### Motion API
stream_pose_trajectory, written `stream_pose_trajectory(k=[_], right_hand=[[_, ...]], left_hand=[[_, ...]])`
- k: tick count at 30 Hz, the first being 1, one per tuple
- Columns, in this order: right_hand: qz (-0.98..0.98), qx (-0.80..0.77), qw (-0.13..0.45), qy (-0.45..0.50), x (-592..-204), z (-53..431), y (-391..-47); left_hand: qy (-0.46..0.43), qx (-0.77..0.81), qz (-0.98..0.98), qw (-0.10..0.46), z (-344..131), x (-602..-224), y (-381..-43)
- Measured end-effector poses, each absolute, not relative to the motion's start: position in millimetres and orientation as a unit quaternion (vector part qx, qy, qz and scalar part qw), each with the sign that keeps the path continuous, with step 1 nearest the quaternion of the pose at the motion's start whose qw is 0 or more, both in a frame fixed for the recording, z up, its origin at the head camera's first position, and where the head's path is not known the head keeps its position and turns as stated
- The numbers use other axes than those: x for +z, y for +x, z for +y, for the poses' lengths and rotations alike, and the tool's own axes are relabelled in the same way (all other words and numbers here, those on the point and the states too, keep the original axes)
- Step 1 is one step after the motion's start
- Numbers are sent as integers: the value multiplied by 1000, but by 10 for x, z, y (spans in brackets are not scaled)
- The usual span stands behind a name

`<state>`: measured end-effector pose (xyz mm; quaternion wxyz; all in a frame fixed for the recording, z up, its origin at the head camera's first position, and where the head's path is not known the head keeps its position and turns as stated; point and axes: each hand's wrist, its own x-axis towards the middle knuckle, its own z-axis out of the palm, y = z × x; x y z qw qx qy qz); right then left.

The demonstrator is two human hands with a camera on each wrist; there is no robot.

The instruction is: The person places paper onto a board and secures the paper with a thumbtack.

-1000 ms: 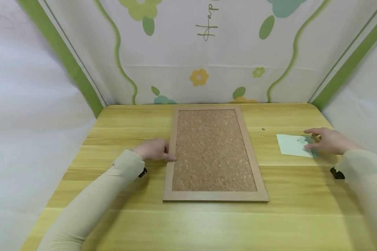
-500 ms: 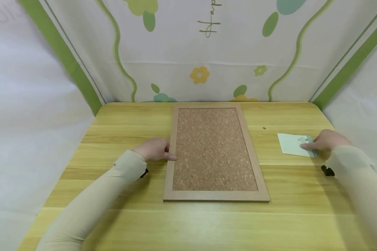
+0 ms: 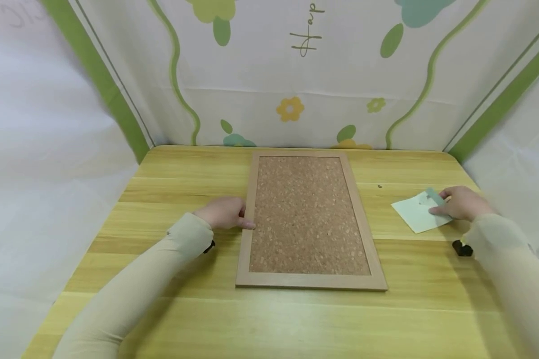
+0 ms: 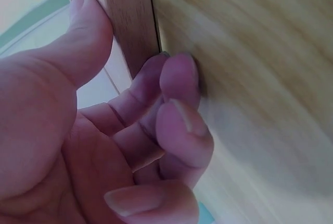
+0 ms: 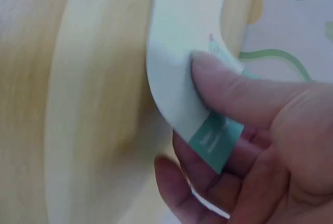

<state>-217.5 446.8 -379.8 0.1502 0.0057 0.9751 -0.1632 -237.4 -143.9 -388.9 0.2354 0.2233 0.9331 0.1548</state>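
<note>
A cork board (image 3: 307,214) with a pale wooden frame lies flat on the table. At its left side, my left hand (image 3: 222,213) grips the frame. In the left wrist view the thumb lies on the top face of the wooden frame (image 4: 130,15), with curled fingers at its outer, lower edge. To the right of the board, my right hand (image 3: 463,203) pinches a pale green card (image 3: 419,212) by its darker green end. The right wrist view has the thumb on top of the card (image 5: 182,36), which bends, and fingers beneath; its small print is unreadable.
A tiny dark object (image 3: 380,186) lies on the wood-grain table (image 3: 269,324) between board and card. A white curtain (image 3: 251,70) with flowers and green stripes hangs behind the table and along both sides. Each wrist carries a small black device (image 3: 462,248).
My right hand has come down onto the card and pinched it; the card has turned and its green end has lifted slightly. The left hand stays on the board's frame.
</note>
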Motion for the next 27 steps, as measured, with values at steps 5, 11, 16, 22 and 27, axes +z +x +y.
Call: stream_pose_trajectory(k=[5,11,16,22,27], right_hand=[[962,-230,149,12,-3684,4392,-2147],[935,-327,133,21,-3398,4220,-2068],[935,-338,104,0,-3161,4043,-1983],[947,-319,46,-17,-2930,3813,-1899],[957,-291,-9,-5,-2728,3543,-1821]], left_hand=[[226,158,932,237,-1455,-3892,-2374],[224,156,933,234,-1466,-3897,-2371],[223,155,933,237,-1464,-3877,-2358],[219,160,931,244,-1442,-3840,-2342],[218,156,933,241,-1440,-3821,-2330]])
